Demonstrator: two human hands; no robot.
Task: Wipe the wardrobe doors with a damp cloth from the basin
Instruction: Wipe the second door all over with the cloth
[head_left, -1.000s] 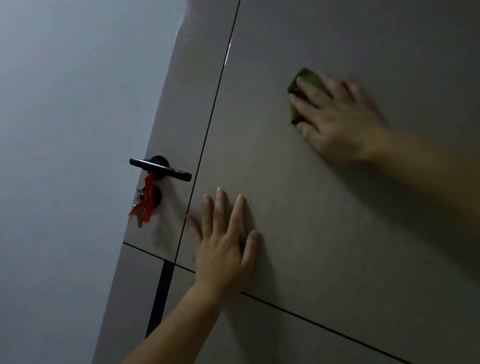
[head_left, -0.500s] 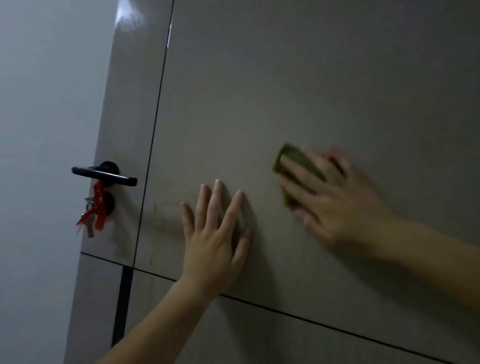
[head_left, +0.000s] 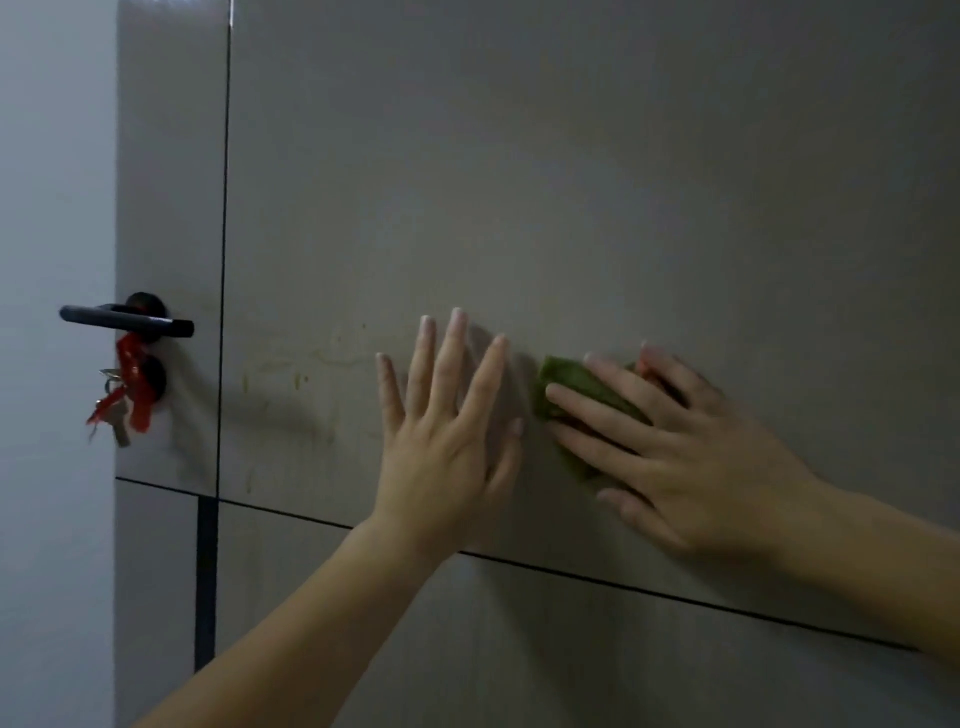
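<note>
A grey wardrobe door (head_left: 571, 182) fills most of the view. My right hand (head_left: 685, 457) presses a folded green cloth (head_left: 563, 387) flat against the door's lower part; most of the cloth is hidden under my fingers. My left hand (head_left: 447, 431) lies flat on the same panel just left of the cloth, fingers spread, holding nothing. Faint yellowish smears (head_left: 306, 374) mark the door to the left of my left hand.
A black lever handle (head_left: 127, 322) sticks out from the narrow left panel, with keys on a red ribbon (head_left: 124, 397) hanging below it. A pale wall (head_left: 52, 208) borders the left side. Dark seams (head_left: 224, 234) split the panels.
My right hand has slid the cloth down the door and toward my left hand. My left hand stays flat on the panel.
</note>
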